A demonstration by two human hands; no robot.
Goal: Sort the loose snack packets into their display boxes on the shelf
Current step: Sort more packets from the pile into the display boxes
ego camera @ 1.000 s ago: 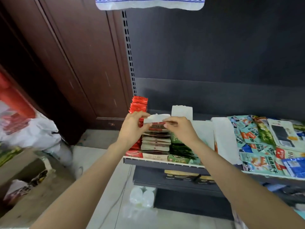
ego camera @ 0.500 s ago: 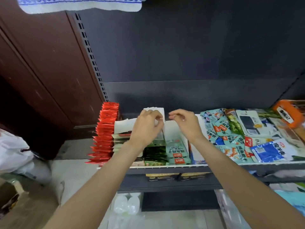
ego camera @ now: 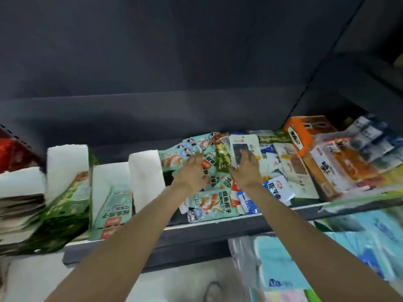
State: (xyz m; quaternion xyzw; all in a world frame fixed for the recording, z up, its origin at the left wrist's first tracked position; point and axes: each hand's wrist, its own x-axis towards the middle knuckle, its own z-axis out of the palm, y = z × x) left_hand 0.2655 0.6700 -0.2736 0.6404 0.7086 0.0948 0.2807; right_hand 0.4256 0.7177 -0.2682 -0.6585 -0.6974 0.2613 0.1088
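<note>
A heap of loose snack packets (ego camera: 207,205) in mint, green and blue lies on the middle of the dark shelf (ego camera: 218,224). My left hand (ego camera: 193,173) lies flat over the mint packets with its fingers straight. Beside it, my right hand (ego camera: 246,168) reaches over a green packet (ego camera: 222,162) and a white packet with a dark window (ego camera: 242,147), fingers spread on them. Neither hand grips anything that I can see. White display boxes (ego camera: 145,177) stand at the left, with mint packets (ego camera: 113,208) and green packets (ego camera: 69,199) in them.
An orange box (ego camera: 303,131) and more boxed and bagged snacks (ego camera: 340,168) crowd the shelf's right end. Red packets (ego camera: 11,153) stand at the far left. Light blue packs (ego camera: 281,264) sit below the shelf at the right. The view is blurred.
Both hands have left the display boxes at the left and moved right onto the loose heap. The camera has swung right with them and closer to the shelf.
</note>
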